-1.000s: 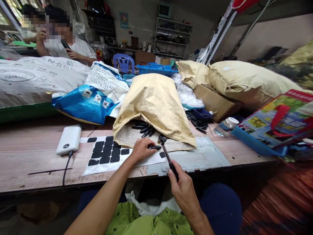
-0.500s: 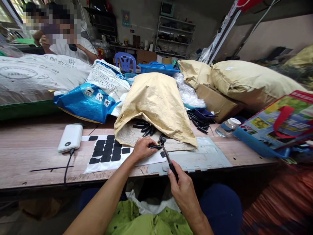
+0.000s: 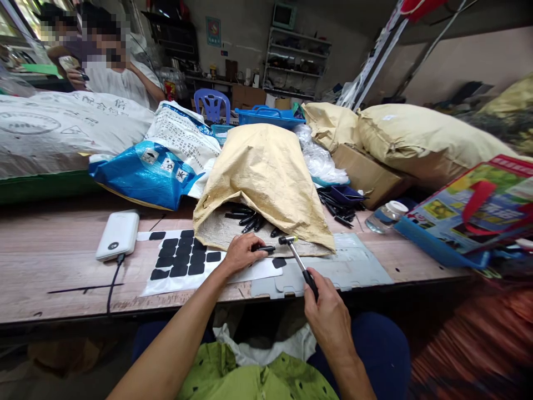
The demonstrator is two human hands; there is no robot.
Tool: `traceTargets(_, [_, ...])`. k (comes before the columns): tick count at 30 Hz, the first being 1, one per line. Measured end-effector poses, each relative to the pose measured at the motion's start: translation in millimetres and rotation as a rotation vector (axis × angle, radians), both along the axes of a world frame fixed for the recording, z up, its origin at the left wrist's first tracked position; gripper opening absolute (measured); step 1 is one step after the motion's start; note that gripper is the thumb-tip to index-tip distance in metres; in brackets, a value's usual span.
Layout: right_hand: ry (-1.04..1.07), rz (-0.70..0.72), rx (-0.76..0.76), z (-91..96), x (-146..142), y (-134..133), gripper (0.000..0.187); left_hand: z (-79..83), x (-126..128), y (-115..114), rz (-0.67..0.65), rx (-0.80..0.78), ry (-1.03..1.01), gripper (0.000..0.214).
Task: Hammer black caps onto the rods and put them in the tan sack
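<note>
Wooden workbench [image 3: 62,261] carries a tan sack [image 3: 266,178]. Just before its mouth, the left hand [image 3: 239,253] pinches a small black part [image 3: 265,249] that juts right past the fingertips. The right hand [image 3: 328,316] is closed around the handle of a hammer [image 3: 297,258], whose head hangs just beside the part's tip.

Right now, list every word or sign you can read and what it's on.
"配合" on the white sack; characters beside it blurred.
Print on the blue-and-white bag: too small to read.
The wall sign: blurred.
Lettering on the colourful box: blurred.
The hammer in the right hand, the black part in the left hand: none seen.
</note>
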State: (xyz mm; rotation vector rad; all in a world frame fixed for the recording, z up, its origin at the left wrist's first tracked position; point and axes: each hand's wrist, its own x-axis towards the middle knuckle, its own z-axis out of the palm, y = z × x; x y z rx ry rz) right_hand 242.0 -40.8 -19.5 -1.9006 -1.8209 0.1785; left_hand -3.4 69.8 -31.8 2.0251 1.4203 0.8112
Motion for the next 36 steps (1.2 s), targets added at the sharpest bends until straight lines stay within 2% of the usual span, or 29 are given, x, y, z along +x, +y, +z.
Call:
traceTargets(2, [-0.106,-0.041,0.01,-1.1,5,3,0.04,-2.0,-2,0,-0.031,0.009,-0.039,0.019])
traceTargets(5, [-0.2,-0.012,0.094,-4.4,8,5,0.036,-4.5,-5,0,-0.071,0.024,-0.077,0.02])
traceTargets(9, [-0.225,0.011,0.133,-6.0,9,4,0.034,-7.0,-8,1,-0.099,0.009,-0.106,0.023])
traceTargets(12, [-0.252,0.006,0.158,-0.2,7,4,0.031,-7.3,-8,1,-0.122,0.021,-0.107,0.025])
traceTargets(14, [-0.216,0.027,0.197,6.6,2,7,0.03,-6.7,-7,-1,-0.137,0.056,-0.094,0.025])
traceTargets(16, [-0.086,0.111,0.206,13.5,-5,10,0.033,-5.9,-5,-3,-0.172,0.101,-0.059,0.025])
traceTargets(20, [0.156,0.301,0.106,19.4,-24,20,0.037,-5.1,-1,-9,-0.306,0.179,0.04,0.029])
traceTargets(27, [0.053,0.418,0.033,4.6,-44,33,0.016,-5.6,-1,-12,-0.409,0.192,0.101,0.03])
traceTargets(36, [0.066,0.479,0.064,-3.2,-38,41,0.013,0.2,0,-17,-0.404,0.157,0.048,0.019])
